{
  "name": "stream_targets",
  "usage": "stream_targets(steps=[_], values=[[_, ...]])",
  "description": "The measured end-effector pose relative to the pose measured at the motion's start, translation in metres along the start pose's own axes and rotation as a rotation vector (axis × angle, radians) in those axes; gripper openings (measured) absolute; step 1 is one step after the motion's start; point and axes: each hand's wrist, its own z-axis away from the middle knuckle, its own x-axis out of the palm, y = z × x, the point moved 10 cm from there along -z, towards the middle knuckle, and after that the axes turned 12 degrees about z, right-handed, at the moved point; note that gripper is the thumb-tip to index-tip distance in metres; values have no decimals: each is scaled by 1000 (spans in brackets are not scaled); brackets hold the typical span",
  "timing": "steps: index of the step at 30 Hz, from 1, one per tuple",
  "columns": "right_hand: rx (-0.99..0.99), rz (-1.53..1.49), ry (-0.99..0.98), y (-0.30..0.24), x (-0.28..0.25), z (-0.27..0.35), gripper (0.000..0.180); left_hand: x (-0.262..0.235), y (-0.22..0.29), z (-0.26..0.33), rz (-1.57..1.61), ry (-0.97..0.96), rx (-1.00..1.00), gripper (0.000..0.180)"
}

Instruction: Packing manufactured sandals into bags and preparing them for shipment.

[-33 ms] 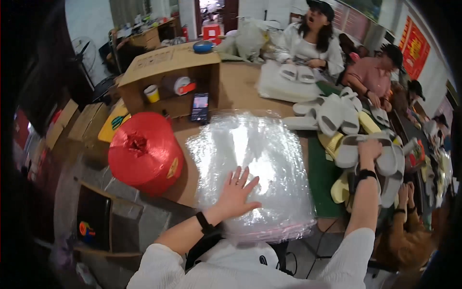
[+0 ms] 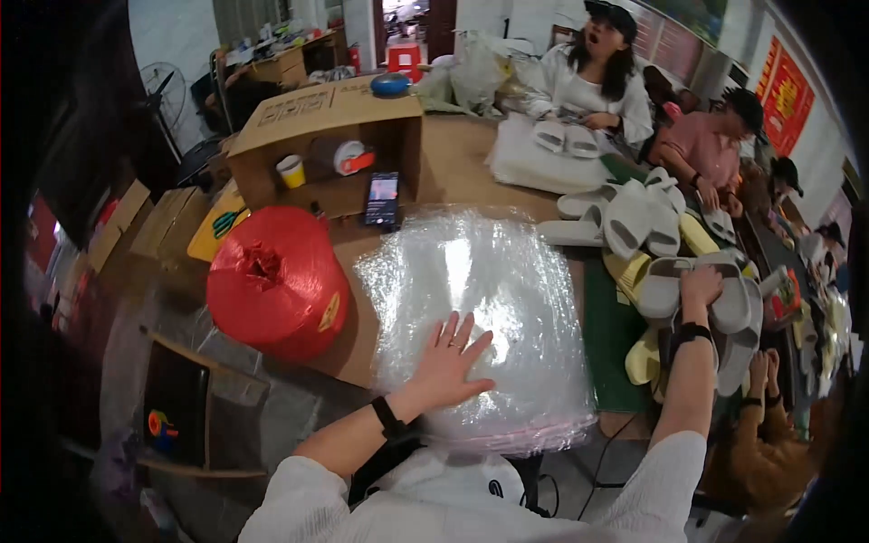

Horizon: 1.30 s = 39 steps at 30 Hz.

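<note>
My left hand point(image 2: 450, 365) lies flat with spread fingers on a stack of clear plastic bags point(image 2: 516, 362), holding nothing. The bags are shiny and cover the middle of the table before me. To the right, my right hand point(image 2: 701, 288) is closed on a pair of grey slippers point(image 2: 663, 288), its fingers between the two; their tips are hidden. More grey slippers point(image 2: 626, 226) are heaped just beyond and beside that hand. Yellow slippers point(image 2: 643, 358) show among and under the grey ones.
A big red roll of plastic twine point(image 2: 272, 294) stands left of the bags. Behind it are an open cardboard box point(image 2: 326, 113), a paper cup point(image 2: 291, 171) and a phone point(image 2: 382, 199). Co-workers point(image 2: 597, 81) sit along the far and right sides. A chair point(image 2: 181, 398) stands at lower left.
</note>
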Motion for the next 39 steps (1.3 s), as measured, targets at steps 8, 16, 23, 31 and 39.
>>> stream_targets(steps=[8, 16, 23, 31, 39], values=[[-101, -248, 440, 5, -79, 32, 27, -7, -3, 8, -27, 80, 41, 85], [-233, -596, 745, 21, -183, 96, 26, -9, -2, 8, 24, 133, 79, 82], [-501, -1181, 378, -71, -225, 212, 22, -11, -1, 11, 11, 141, 84, 81], [-463, -1364, 65, -189, -122, 280, 32, -2, -2, 1, -81, 111, 48, 85], [-858, -882, -38, -221, -127, 301, 51, -10, -6, 10, 16, 127, 38, 80]])
